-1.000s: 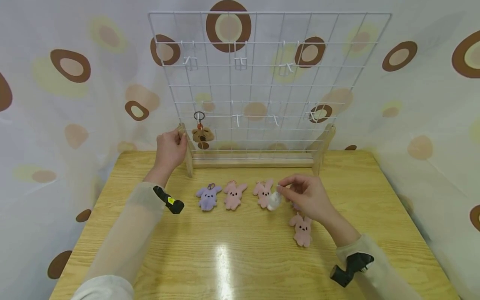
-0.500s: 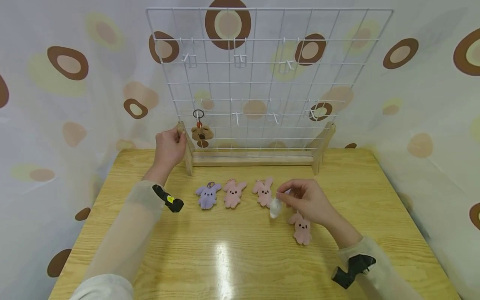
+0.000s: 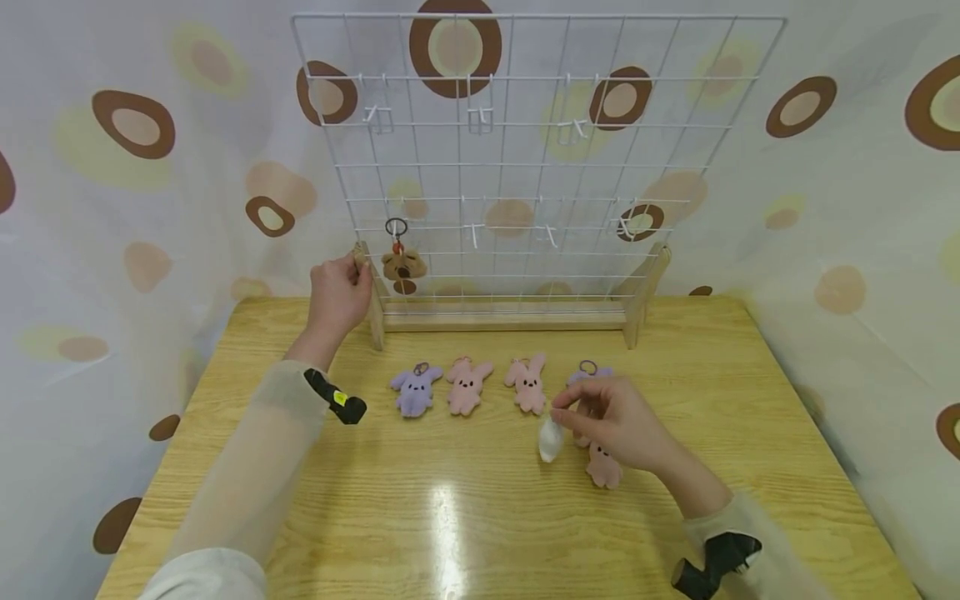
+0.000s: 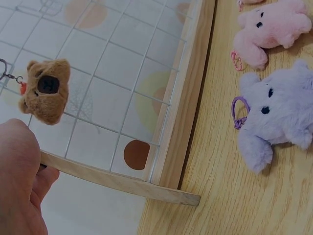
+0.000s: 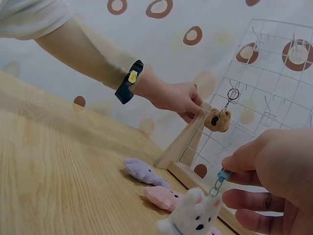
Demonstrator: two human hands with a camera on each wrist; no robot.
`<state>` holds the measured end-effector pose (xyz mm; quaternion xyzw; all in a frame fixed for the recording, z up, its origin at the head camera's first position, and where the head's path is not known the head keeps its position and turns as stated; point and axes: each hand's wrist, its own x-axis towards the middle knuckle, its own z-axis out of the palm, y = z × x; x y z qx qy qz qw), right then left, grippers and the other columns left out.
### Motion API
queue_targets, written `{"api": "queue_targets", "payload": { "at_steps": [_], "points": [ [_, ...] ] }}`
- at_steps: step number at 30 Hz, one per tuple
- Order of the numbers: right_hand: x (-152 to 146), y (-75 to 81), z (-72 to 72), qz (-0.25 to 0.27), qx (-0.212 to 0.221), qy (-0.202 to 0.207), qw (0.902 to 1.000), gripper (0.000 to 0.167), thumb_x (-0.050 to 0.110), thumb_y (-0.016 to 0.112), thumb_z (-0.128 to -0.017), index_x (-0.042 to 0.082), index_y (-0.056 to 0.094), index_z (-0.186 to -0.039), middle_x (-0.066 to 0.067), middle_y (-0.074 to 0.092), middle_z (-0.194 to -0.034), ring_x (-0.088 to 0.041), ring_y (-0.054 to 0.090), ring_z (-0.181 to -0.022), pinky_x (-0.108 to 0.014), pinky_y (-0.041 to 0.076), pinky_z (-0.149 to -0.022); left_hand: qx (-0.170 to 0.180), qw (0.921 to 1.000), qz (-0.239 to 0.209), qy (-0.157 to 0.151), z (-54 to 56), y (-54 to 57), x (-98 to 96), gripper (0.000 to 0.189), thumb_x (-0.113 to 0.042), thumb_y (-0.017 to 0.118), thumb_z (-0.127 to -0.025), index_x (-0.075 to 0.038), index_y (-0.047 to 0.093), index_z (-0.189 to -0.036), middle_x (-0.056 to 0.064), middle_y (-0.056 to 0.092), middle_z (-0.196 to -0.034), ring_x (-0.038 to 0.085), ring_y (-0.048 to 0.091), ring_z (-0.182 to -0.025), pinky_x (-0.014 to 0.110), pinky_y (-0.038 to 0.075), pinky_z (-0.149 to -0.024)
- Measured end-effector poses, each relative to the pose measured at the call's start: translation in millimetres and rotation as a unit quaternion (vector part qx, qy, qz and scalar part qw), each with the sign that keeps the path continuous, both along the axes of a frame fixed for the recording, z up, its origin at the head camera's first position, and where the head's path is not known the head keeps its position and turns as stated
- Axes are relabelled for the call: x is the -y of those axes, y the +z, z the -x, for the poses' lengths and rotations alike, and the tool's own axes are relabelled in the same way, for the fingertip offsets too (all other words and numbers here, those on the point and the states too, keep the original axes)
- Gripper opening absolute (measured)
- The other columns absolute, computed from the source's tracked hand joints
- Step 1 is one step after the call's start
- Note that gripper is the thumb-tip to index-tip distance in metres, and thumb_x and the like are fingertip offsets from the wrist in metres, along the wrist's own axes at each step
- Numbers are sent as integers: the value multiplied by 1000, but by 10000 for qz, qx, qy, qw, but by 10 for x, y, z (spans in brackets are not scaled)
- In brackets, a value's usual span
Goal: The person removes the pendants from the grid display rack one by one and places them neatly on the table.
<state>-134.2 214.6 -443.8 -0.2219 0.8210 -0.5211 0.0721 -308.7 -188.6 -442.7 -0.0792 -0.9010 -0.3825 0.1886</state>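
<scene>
My left hand (image 3: 339, 296) grips the top of the wooden left upright (image 3: 377, 315) of a wire grid rack. Beside it, a brown bear-head keychain (image 3: 403, 265) hangs by its ring from a hook. Between thumb and forefinger, my right hand (image 3: 618, 423) pinches the light-blue clasp (image 5: 224, 175) of a white plush keychain (image 3: 551, 440). This plush, with dark eyes and nose in the right wrist view, dangles above the table. Behind and under that hand lie a purple plush (image 3: 587, 375) and a pink plush (image 3: 603, 467), both partly covered.
The white grid rack (image 3: 480, 164) stands at the back of the wooden table (image 3: 337, 517) and bears several white hooks (image 3: 573, 129). In front of it lie a purple bunny plush (image 3: 415, 393) and two pink ones, left (image 3: 466, 388) and right (image 3: 528, 387). A patterned curtain (image 3: 847, 208) surrounds the table.
My right hand has moved down, nearer to me, lowering the white plush away from the pink bunny. The purple plush behind that hand has come into view. My left hand stays on the upright.
</scene>
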Motion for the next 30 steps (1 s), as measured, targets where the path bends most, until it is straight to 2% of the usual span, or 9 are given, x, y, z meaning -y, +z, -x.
{"api": "queue_targets", "payload": {
  "at_steps": [6,8,12,19,26,30],
  "points": [
    [-16,-35,-102,-160,218,-16,9996,5,6,76,-98,11,78,-98,-9,66,-72,-10,51,-54,-26,43,-47,-52,10000,44,-20,8,-2,11,31,-10,56,-108,-1,62,-79,0,44,-53,17,42,-47,26,29,-45],
    [-10,-53,-135,-240,357,-49,9991,4,9,76,-98,12,78,-98,-10,66,-73,-12,53,-53,-26,44,-48,-61,10000,58,-21,9,-3,12,31,-10,56,-108,-1,62,-78,0,44,-53,18,42,-47,27,29,-45],
    [32,-123,-165,-377,485,-45,9981,1,10,78,-97,9,78,-98,-4,65,-73,-12,56,-55,-27,47,-50,-32,10000,46,-1,10,-4,9,30,-10,56,-108,-1,63,-80,1,46,-54,17,43,-48,26,29,-45],
    [132,-319,-93,-435,423,-95,9981,5,12,79,-97,7,79,-98,-3,68,-78,-8,54,-57,-25,43,-49,89,10000,13,12,18,-7,0,27,-10,56,-108,0,66,-85,4,52,-57,16,45,-50,26,31,-45],
    [195,-406,4,-484,488,-208,9974,5,11,77,-99,6,77,-100,-8,66,-75,-8,50,-56,-23,40,-49,158,9999,2,38,8,4,-1,27,-10,55,-108,0,65,-84,4,51,-57,18,45,-50,27,31,-46],
    [223,-445,65,-511,550,-327,9966,4,10,76,-99,6,76,-101,-4,68,-84,-11,53,-60,-24,43,-51,135,9999,-36,-11,-1,13,0,28,-10,55,-108,0,64,-84,4,49,-56,18,44,-49,26,31,-46]
  ]
}}
